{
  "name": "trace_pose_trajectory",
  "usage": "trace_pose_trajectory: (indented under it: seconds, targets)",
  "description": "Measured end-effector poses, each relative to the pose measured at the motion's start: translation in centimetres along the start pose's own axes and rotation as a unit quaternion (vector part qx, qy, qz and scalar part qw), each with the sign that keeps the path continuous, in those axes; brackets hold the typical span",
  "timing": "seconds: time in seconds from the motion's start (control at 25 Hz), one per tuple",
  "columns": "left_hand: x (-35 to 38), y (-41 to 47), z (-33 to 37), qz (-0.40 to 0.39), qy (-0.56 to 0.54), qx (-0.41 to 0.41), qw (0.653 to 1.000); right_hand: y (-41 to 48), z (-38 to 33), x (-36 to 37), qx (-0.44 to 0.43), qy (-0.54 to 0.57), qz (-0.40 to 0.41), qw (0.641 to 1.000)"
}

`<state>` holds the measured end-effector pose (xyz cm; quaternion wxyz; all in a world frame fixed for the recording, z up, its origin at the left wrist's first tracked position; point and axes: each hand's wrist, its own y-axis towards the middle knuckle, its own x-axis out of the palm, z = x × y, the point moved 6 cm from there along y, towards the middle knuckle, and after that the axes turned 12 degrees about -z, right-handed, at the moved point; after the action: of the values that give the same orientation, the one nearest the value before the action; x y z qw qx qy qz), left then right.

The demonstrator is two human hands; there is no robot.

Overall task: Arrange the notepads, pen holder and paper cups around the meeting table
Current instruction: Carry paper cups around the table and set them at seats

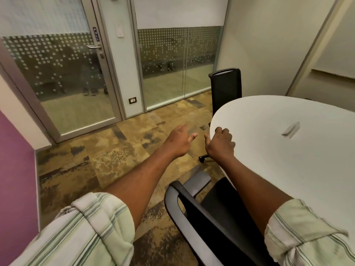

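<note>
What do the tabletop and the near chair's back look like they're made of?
Tabletop: looks like white laminate or painted board, matte, smooth, with no grain showing; the exact core cannot be told. Near chair: black mesh or fabric back inside a grey, smooth frame, probably plastic.

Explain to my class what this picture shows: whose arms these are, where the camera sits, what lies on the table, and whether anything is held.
This is no machine: a person wears a camera on the head, looking forward and down, so you see their own arms. The left hand is over the floor, fingers relaxed, holding nothing. The right hand is at the edge of the round white meeting table, fingers curled, also holding nothing. On the table lies only a small grey blurred object; I cannot identify it. Two black office chairs stand by: one near, one far. No notepads or cups are visible.
</note>
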<state>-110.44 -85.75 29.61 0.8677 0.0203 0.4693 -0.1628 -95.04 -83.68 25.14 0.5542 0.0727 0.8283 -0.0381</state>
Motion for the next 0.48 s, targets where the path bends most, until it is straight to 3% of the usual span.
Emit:
trace_pose_trajectory:
  seconds: [0.24, 0.48]
  targets:
    - [-0.2, 8.1, -4.4, -0.05, 0.025, 0.023, 0.998, 4.3, -1.6, 2.9, 0.033, -0.013, -0.003, 0.999]
    - [-3.2, 18.1, -8.3, -0.054, 0.02, 0.127, 0.99, 13.4, -3.2, 4.2, 0.134, -0.029, 0.027, 0.99]
